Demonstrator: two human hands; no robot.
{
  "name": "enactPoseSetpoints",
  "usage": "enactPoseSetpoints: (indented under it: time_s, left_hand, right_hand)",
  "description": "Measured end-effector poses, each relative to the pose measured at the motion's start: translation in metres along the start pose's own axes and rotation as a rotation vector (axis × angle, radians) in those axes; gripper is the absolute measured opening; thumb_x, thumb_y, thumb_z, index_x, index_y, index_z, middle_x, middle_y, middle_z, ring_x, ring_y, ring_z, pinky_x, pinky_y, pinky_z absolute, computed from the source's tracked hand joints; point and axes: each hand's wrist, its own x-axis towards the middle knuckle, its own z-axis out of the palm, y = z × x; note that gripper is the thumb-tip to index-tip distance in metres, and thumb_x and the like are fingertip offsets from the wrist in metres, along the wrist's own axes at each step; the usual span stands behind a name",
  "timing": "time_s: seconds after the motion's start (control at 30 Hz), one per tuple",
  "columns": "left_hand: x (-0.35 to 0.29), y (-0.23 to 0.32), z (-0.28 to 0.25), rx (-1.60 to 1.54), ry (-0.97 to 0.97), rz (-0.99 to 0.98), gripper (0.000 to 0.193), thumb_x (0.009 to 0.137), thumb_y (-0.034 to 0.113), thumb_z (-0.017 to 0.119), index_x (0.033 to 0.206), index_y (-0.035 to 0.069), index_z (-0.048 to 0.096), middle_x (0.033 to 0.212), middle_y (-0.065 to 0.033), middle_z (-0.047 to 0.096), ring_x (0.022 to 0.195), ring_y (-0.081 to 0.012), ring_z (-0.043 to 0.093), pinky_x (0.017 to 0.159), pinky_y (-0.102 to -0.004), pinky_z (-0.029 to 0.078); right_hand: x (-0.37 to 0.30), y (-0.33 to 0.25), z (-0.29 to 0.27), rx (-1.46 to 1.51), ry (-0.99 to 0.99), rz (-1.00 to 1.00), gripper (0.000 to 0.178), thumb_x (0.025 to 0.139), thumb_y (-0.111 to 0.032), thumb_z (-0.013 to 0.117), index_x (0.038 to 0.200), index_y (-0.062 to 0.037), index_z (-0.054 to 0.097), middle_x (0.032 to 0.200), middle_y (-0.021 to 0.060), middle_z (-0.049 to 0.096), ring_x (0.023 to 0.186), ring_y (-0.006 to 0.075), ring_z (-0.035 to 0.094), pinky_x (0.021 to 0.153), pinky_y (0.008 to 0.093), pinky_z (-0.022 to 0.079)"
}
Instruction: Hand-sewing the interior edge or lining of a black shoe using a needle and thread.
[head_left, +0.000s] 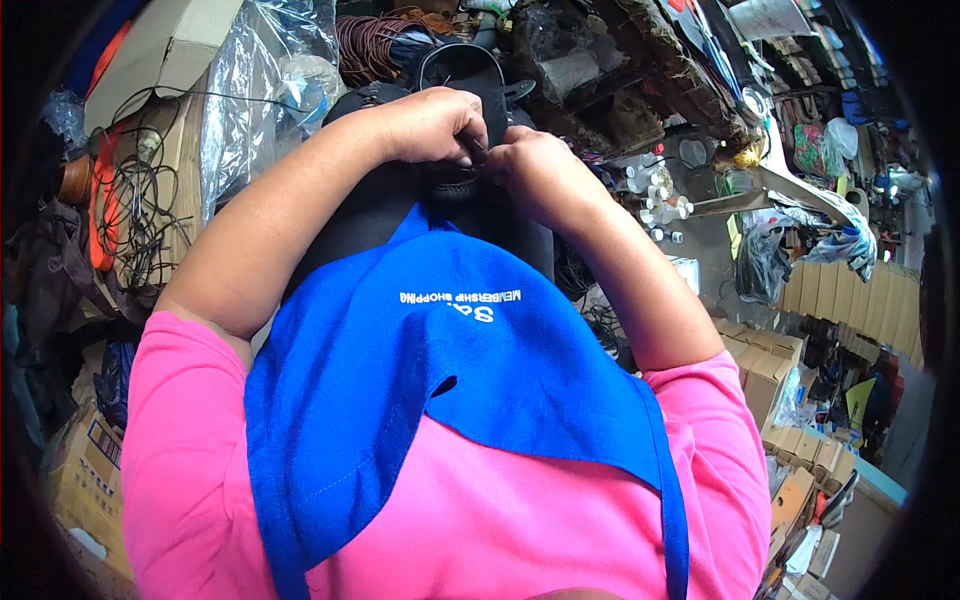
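A black shoe (455, 188), as far as its shape shows, rests between my knees over dark trousers. Its rounded, stitched end points toward me, and its open rimmed end stands farther away. Over its middle, my left hand (440, 125) comes in with curled fingers, pinching a dark part of it. Close beside, my right hand (535, 170) is closed, thumb and fingertips pressed together at the same spot. The fingertips nearly meet. Exactly which small part they grip is too dark to tell. A blue apron (390, 330) covers my lap and chest.
Beyond the shoe lies a coil of reddish-brown cord (375, 48). Clear plastic sheeting (265, 110) and tangled black wire (145, 200) crowd the left. Small white-capped bottles (660, 200) stand to the right, with cardboard boxes (760, 365) lower down.
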Motion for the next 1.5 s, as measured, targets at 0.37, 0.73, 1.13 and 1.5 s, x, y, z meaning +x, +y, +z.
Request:
enactPoseSetpoints:
  time_s: [0.37, 0.73, 1.13, 1.5]
  left_hand:
    - [-0.006, -0.006, 0.02, 0.116, 0.391, 0.031, 0.036, 0.064, 0.01, 0.077, 0.098, 0.009, 0.065, 0.105, -0.009, 0.053, 0.101, -0.0265, 0.057, 0.085, -0.0357, 0.048]
    - [-0.094, 0.01, -0.002, 0.192, 0.639, -0.294, 0.018, 0.081, 0.006, 0.061, 0.098, 0.002, 0.064, 0.094, -0.0151, 0.064, 0.086, -0.0246, 0.063, 0.077, -0.0329, 0.049]
    - [-0.046, 0.015, 0.014, -1.311, 0.655, 0.031, 0.039, 0.099, 0.037, 0.041, 0.097, 0.005, 0.062, 0.096, -0.0098, 0.065, 0.09, -0.0221, 0.063, 0.087, -0.0341, 0.046]
    - [-0.046, 0.01, 0.014, -1.744, 0.633, 0.055, 0.039, 0.101, 0.034, 0.037, 0.071, 0.011, 0.046, 0.064, -0.0008, 0.044, 0.063, -0.0165, 0.052, 0.073, -0.0343, 0.045]
  right_hand:
    - [0.002, 0.013, 0.008, 0.657, 0.015, 0.292, 0.021, 0.075, -0.019, 0.073, 0.09, -0.0057, 0.069, 0.078, 0.0121, 0.067, 0.072, 0.0216, 0.064, 0.069, 0.035, 0.051]
    - [-0.019, 0.025, 0.034, 0.628, 0.341, 0.253, 0.027, 0.073, -0.022, 0.077, 0.083, -0.0021, 0.062, 0.083, 0.0084, 0.052, 0.065, 0.0183, 0.054, 0.063, 0.0305, 0.047]
    - [-0.014, 0.031, 0.047, 0.5, 0.484, 0.176, 0.03, 0.067, -0.025, 0.078, 0.092, -0.0127, 0.068, 0.108, 0.0079, 0.057, 0.107, 0.0271, 0.049, 0.093, 0.0413, 0.039]
    - [-0.009, 0.021, 0.046, 2.671, 0.529, 0.146, 0.047, 0.097, -0.045, 0.04, 0.065, -0.0118, 0.048, 0.057, 0.0002, 0.043, 0.057, 0.0176, 0.044, 0.071, 0.0364, 0.041]
